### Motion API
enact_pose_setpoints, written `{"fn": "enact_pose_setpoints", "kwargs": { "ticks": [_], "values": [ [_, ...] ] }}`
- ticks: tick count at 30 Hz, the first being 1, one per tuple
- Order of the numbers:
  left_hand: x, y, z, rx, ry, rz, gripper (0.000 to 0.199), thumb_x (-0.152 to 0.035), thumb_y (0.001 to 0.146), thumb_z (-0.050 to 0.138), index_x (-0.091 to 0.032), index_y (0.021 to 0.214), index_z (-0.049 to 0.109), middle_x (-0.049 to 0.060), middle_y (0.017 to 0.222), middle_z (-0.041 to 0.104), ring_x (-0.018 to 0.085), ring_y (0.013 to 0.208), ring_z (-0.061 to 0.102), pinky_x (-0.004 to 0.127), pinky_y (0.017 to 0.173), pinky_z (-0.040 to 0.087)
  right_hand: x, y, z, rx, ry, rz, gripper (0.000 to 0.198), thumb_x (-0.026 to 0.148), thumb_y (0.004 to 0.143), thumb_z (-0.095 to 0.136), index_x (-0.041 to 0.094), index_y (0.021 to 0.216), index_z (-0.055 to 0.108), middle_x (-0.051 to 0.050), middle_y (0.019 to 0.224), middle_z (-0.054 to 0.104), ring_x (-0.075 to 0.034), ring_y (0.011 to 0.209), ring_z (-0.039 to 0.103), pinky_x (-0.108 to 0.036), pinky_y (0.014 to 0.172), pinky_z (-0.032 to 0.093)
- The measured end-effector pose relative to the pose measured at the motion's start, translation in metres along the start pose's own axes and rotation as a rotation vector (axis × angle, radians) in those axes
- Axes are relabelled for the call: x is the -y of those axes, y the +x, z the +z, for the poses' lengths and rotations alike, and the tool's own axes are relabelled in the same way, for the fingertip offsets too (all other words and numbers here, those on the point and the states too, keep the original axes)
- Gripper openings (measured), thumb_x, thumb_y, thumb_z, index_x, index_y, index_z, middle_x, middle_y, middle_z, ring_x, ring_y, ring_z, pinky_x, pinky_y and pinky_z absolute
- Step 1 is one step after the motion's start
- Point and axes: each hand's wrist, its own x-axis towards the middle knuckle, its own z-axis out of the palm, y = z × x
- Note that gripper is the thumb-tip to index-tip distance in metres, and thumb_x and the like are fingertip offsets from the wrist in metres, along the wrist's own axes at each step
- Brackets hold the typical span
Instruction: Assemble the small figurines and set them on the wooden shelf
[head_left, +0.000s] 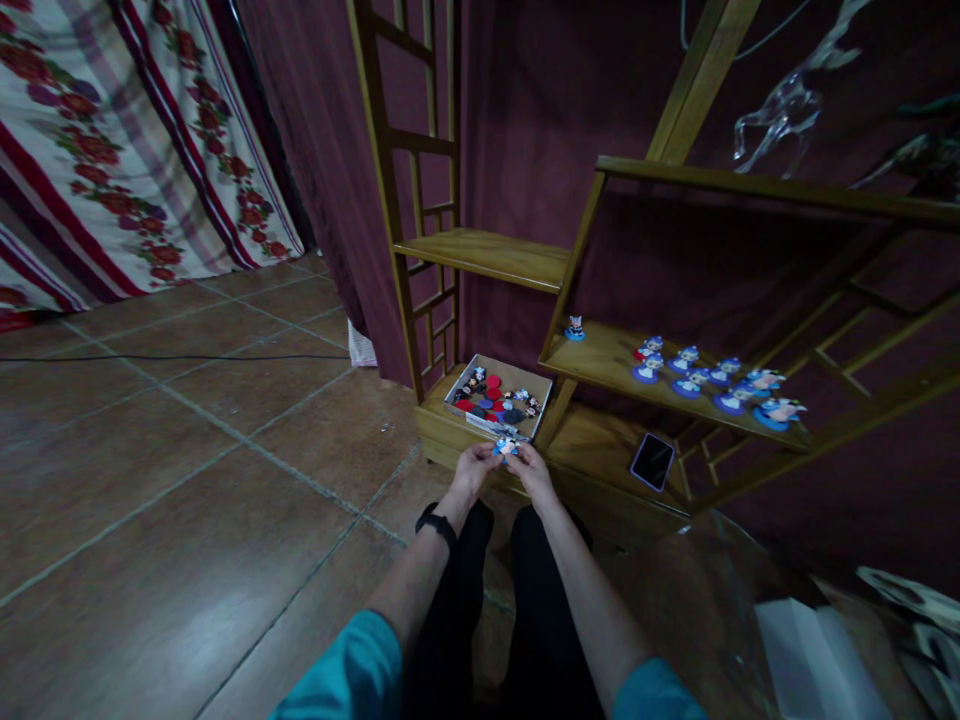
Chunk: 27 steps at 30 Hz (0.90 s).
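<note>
Between my two hands, just in front of the box, is a small blue-and-white figurine [507, 447]. My left hand [474, 470] pinches it from the left side, and my right hand [533, 470] grips it from the right. Close beyond them, a shallow cardboard box [541, 384] holds several more figurines and red, blue and dark round bases. On the shelf board [600, 352] to the right stand several figurines [690, 381] on blue and purple bases, grouped in rows. One lone figurine [574, 328] stands at that board's left end.
A wooden display shelf [487, 255] rises around the box, with lattice sides. A tablet or phone [652, 461] lies on the lower board. A clear deer-like ornament [784, 110] stands on the upper board. A white box [817, 660] sits on the tiled floor at right.
</note>
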Motion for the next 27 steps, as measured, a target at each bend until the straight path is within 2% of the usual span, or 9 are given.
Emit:
{"fn": "enact_pose_setpoints", "kwargs": {
  "ticks": [6,11,15,27],
  "values": [
    [-0.001,0.0,0.001,-0.045,0.053,0.04,0.035,-0.01,0.047,0.077,-0.011,0.079,0.062,0.0,0.06,0.06,0.008,0.055,0.054,0.021,0.058,0.042,-0.003,0.003,-0.003,-0.053,-0.008,0.001,0.04,0.041,0.058,0.067,0.021,0.092,0.061,-0.003,0.089,0.066,-0.018,0.08,0.06,-0.029,0.068,0.049],
    [0.0,0.0,-0.002,0.015,0.039,-0.038,0.032,-0.012,0.049,0.076,-0.01,0.079,0.064,0.003,0.063,0.063,0.008,0.053,0.054,0.02,0.054,0.042,-0.01,0.007,-0.006,-0.074,0.022,0.015,0.042,0.04,0.055,0.069,0.019,0.091,0.062,-0.003,0.088,0.066,-0.017,0.078,0.06,-0.031,0.07,0.049],
    [0.0,-0.001,-0.002,0.042,-0.026,-0.097,0.029,-0.009,0.052,0.075,-0.01,0.079,0.064,0.006,0.068,0.066,0.011,0.059,0.059,0.022,0.06,0.046,-0.014,0.009,-0.007,-0.092,0.043,0.02,0.044,0.038,0.054,0.069,0.018,0.092,0.062,-0.003,0.089,0.065,-0.018,0.079,0.06,-0.032,0.07,0.05],
    [-0.003,-0.003,-0.004,-0.018,-0.056,-0.144,0.021,-0.006,0.056,0.072,-0.009,0.075,0.064,0.008,0.068,0.067,0.015,0.064,0.063,0.025,0.063,0.05,-0.014,0.008,-0.007,-0.044,0.001,0.025,0.038,0.036,0.056,0.069,0.018,0.089,0.064,-0.003,0.082,0.066,-0.016,0.073,0.061,-0.032,0.068,0.052]
  ]
}}
